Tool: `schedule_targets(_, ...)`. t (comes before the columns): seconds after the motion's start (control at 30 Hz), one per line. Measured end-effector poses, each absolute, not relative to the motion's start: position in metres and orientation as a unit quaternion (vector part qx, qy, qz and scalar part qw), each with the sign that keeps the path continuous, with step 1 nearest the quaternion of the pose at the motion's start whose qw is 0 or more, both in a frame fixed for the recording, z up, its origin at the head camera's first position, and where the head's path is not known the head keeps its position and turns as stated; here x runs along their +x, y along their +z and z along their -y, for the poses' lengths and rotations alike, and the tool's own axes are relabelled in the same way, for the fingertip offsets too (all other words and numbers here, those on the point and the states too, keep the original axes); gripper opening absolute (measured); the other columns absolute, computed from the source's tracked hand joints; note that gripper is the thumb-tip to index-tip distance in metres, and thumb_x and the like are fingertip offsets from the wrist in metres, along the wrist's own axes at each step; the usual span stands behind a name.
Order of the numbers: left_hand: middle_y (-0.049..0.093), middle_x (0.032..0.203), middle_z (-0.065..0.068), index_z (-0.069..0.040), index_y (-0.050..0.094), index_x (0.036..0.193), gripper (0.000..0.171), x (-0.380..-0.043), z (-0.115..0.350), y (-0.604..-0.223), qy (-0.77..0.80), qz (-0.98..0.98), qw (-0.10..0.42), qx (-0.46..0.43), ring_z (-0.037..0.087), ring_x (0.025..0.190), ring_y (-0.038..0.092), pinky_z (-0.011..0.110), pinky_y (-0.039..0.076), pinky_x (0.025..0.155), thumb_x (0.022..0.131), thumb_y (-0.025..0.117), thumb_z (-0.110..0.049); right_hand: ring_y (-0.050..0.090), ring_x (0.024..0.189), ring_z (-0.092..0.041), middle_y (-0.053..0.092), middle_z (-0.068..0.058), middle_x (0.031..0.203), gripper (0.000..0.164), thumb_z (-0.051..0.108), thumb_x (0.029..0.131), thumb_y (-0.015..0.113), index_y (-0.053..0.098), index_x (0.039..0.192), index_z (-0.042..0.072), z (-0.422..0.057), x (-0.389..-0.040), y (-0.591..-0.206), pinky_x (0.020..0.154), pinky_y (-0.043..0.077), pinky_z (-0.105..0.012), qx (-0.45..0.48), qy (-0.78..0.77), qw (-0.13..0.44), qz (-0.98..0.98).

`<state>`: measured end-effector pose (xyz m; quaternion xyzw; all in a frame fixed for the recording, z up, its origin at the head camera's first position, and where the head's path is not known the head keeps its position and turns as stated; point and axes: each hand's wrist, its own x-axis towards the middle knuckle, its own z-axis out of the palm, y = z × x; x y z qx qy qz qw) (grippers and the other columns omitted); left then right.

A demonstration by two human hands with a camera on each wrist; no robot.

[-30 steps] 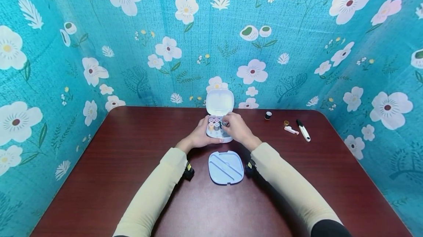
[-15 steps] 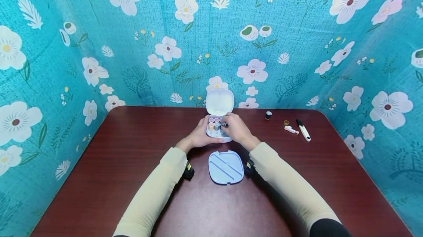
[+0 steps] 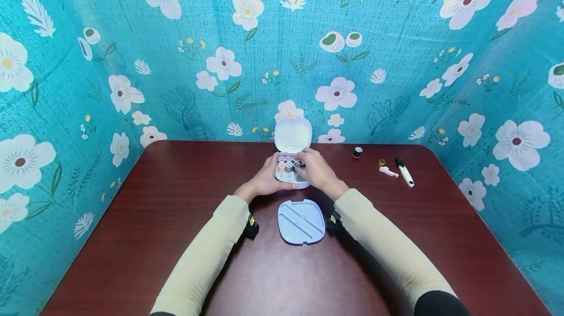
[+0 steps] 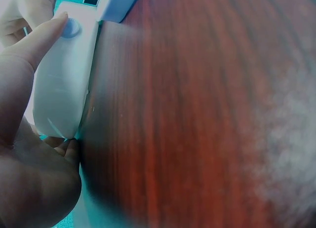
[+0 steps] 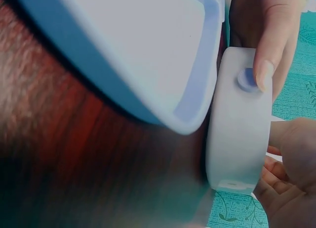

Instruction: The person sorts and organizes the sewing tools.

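Observation:
A white sewing box (image 3: pixel 287 177) stands at the back middle of the table, its hinged lid (image 3: pixel 293 135) raised. Several thread spools (image 3: pixel 281 166) in peach, pink, grey and dark colours stand inside. My left hand (image 3: pixel 266 179) grips the box's left side, with the thumb along the front by a round blue button (image 4: pixel 71 28), seen in the left wrist view. Over the box's right part, my right hand (image 3: pixel 318 171) pinches a dark thread spool (image 3: pixel 297 164) among the others; its fingertips are partly hidden.
A pale blue ridged tray (image 3: pixel 301 222) lies just in front of the box, between my forearms. To the right on the table (image 3: pixel 176 198) are a black spool (image 3: pixel 358 152), a small gold ring-like piece (image 3: pixel 381 163), a pink-white piece (image 3: pixel 388 172) and a black-and-white slim tool (image 3: pixel 405 173).
The dark spool, tilted in my right fingers earlier, now stands upright in line with the other spools. My left hand and the box have stayed in place.

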<state>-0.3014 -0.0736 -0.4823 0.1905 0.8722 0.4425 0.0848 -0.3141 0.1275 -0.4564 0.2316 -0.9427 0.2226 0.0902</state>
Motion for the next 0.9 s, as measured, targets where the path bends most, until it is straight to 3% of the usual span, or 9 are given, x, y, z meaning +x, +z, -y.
schedule_targets(0.4,0.026,0.158,0.014,-0.019,0.012,0.163,0.121,-0.303,0.074,-0.485,0.438,-0.874,0.089,0.191,0.027,0.139,0.037,0.045,0.034,0.115,0.075,0.090,-0.049,0.067,0.100,-0.025,0.066,-0.012,0.114,0.025,0.006,0.088,0.078,0.074,0.113,0.000,-0.135,-0.306,-0.445,0.085,0.057,-0.039,0.243,0.217,0.088,0.941)
schedule_targets(0.6,0.025,0.158,0.014,-0.017,0.010,0.163,0.124,-0.304,0.074,-0.484,0.437,-0.875,0.090,0.189,0.027,0.139,0.037,0.045,0.035,0.115,0.074,0.090,-0.049,0.066,0.105,-0.026,0.066,-0.012,0.118,0.028,0.007,0.089,0.078,0.074,0.116,0.001,-0.140,-0.303,-0.440,0.090,0.056,-0.042,0.244,0.208,0.086,0.943)
schedule_targets(0.9,0.029,0.155,0.015,-0.015,0.016,0.161,0.118,-0.302,0.074,-0.483,0.439,-0.873,0.084,0.193,0.027,0.136,0.040,0.046,0.036,0.114,0.075,0.090,-0.047,0.065,0.100,-0.026,0.066,-0.013,0.112,0.028,0.008,0.089,0.078,0.074,0.115,0.000,-0.152,-0.296,-0.440,0.089,0.056,-0.042,0.237,0.196,0.088,0.947)
